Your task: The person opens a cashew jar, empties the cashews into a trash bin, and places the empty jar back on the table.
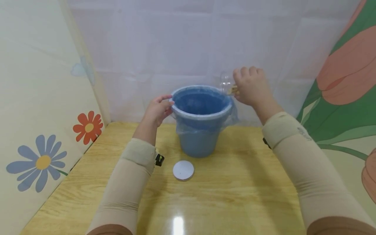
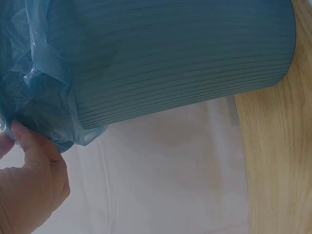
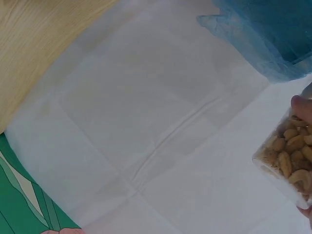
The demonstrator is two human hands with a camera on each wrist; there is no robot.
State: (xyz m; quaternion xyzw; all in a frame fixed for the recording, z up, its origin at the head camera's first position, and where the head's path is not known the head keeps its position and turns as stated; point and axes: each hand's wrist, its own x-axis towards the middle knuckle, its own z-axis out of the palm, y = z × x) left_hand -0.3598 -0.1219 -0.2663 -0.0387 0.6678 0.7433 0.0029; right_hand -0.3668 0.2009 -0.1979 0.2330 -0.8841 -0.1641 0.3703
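Note:
A blue trash can (image 1: 197, 143) stands on the table, lined with a thin clear plastic bag (image 1: 188, 126) folded over its rim. At the rim's left side, my left hand (image 1: 157, 110) grips the edge between thumb and fingers; the left wrist view has those fingers at the bag (image 2: 41, 100). My right hand (image 1: 253, 86) holds a clear jar (image 1: 225, 80) on its side, its mouth end over the right side of the rim. Nuts (image 3: 295, 158), cashews among them, lie inside the jar, part of which is cut off in the right wrist view.
A round white lid (image 1: 183, 170) lies on the wooden table (image 1: 217, 202) in front of the can. Behind rises a white cloth backdrop (image 1: 164, 42). Flower-printed panels (image 1: 41, 98) flank the table on both sides.

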